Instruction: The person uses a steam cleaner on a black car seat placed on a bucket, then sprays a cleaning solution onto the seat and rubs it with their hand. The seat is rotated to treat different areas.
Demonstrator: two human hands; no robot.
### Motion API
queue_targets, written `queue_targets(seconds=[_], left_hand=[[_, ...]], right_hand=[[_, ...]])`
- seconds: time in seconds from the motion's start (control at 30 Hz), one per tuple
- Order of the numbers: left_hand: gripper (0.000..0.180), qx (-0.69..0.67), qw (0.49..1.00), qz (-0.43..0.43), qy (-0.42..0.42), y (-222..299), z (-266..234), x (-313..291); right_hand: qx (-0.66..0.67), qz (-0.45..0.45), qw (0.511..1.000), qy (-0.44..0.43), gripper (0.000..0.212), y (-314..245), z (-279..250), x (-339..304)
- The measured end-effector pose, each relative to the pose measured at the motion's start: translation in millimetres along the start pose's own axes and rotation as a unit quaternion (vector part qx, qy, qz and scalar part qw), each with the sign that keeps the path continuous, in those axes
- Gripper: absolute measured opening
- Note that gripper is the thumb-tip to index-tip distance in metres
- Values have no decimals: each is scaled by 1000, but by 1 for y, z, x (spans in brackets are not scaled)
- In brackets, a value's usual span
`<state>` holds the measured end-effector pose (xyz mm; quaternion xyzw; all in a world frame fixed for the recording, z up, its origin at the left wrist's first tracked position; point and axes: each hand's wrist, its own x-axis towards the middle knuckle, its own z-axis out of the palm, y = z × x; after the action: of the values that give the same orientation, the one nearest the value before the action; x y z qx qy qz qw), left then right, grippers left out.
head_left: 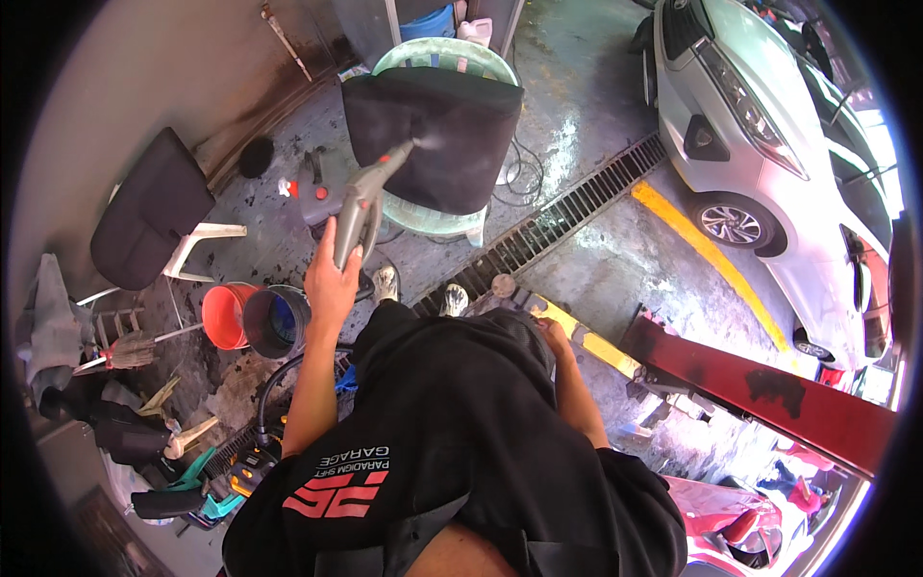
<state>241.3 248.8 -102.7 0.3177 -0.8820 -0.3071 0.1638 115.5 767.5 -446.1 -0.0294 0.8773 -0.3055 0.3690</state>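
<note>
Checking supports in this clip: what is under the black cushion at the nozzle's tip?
A pale green plastic chair shows past the upper and lower edges of the black cushion; whatever lies directly beneath is covered.

The left forearm is extended forward and angled slightly inward, with the left wrist held nearly straight. The left hand is held out ahead of the body, its fingers and thumb wrapped in a grip. The right forearm is lowered and slanted inward; the right hand is held beside the right thigh, its fingers partly hidden from view
</note>
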Motion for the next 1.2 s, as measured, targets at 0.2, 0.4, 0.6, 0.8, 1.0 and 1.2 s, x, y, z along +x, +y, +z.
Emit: queue_targets(seconds=[0.2, 0.4, 0.6, 0.8, 1.0, 1.2], left_hand=[[69, 44, 995, 77, 40, 5, 5, -13], [73, 43, 995, 92, -16, 5, 17, -9], [70, 2, 997, 77, 6, 9, 39, -26], [77, 9, 998, 47, -31, 20, 82, -19], [88, -21, 991, 110, -77, -6, 121, -20], [114, -175, 945, 153, -231, 9, 95, -52]], right_hand=[[-30, 25, 999, 6, 52, -33, -9, -3], [-29, 24, 999, 2, 54, -45, -11, 6], [-61, -104, 993, -3, 42, -155, -32, -12], [55, -285, 957, 20, 51, -332, -23, -33], [148, -142, 978, -36, 72, -433, 28, -74], [175, -13, 980, 93, 72, -425, 40, -89]])
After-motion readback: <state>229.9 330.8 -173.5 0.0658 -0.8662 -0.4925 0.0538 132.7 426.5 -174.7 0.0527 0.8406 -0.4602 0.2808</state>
